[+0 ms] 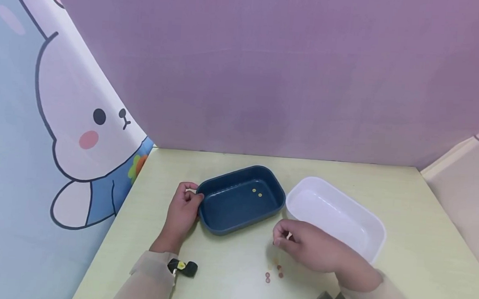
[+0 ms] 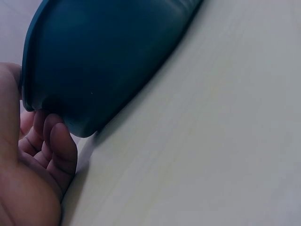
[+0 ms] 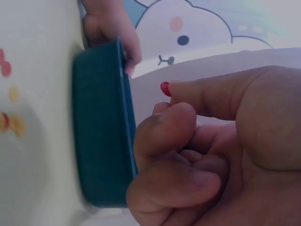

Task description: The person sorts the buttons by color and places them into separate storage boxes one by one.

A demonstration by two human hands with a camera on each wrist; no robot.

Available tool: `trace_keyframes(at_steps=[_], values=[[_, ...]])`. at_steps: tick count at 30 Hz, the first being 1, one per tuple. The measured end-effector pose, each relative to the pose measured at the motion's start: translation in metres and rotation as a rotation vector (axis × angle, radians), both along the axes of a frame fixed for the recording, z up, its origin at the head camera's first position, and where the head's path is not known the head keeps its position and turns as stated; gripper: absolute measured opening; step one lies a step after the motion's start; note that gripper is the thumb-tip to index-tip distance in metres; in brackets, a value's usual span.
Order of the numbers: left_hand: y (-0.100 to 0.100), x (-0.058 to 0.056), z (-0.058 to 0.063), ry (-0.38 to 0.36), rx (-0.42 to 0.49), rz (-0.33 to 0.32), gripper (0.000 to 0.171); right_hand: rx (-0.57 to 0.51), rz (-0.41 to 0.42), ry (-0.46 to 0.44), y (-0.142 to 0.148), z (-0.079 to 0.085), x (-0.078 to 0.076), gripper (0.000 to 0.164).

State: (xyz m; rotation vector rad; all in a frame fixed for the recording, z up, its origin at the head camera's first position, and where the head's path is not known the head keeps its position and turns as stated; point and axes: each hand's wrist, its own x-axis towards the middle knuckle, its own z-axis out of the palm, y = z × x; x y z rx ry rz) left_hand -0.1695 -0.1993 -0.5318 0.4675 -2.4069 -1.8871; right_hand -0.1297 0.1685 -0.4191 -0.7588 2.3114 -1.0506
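The faintly grained, pale tabletop (image 1: 219,272) is supporting a dark blue tray (image 1: 229,210), whose left end is resting between the left hand (image 1: 180,212)'s thumb at the rim and its curled fingers below; smooth walls are rounding into soft corners. A glossy white tray (image 1: 327,203) is standing just beside it, partly hidden by the right hand (image 1: 313,248), which is pinching closed over a red disc (image 3: 165,88). That small, round, shiny piece is protruding past the thumb tip. Several loose discs (image 1: 268,275), red and yellow, are lying below this hand; two yellow discs (image 1: 260,195) are lying inside the blue tray.
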Motion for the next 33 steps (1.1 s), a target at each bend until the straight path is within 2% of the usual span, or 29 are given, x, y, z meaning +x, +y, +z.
trace_keyframes(at_steps=[3, 10, 15, 23, 26, 33], values=[[0.000, 0.000, 0.001, 0.002, 0.011, -0.002, 0.028, -0.010, -0.020, -0.028, 0.005, 0.008, -0.005, 0.017], [0.001, 0.001, 0.002, 0.005, 0.021, -0.003, 0.027, 0.011, -0.025, 0.031, 0.016, 0.024, -0.019, 0.015], [0.001, 0.000, 0.002, 0.008, 0.014, -0.003, 0.028, 0.009, -0.030, 0.009, 0.025, 0.033, -0.029, 0.013], [-0.002, -0.004, -0.006, 0.029, 0.032, -0.005, 0.029, 0.070, -0.009, 0.035, 0.038, 0.045, -0.050, 0.013], [-0.003, -0.005, -0.008, 0.026, 0.028, -0.003, 0.029, 0.084, -0.015, -0.005, 0.044, 0.045, -0.062, 0.013], [-0.003, -0.004, -0.007, 0.015, 0.027, -0.008, 0.030, 0.123, -0.074, -0.165, 0.057, 0.040, -0.089, 0.013]])
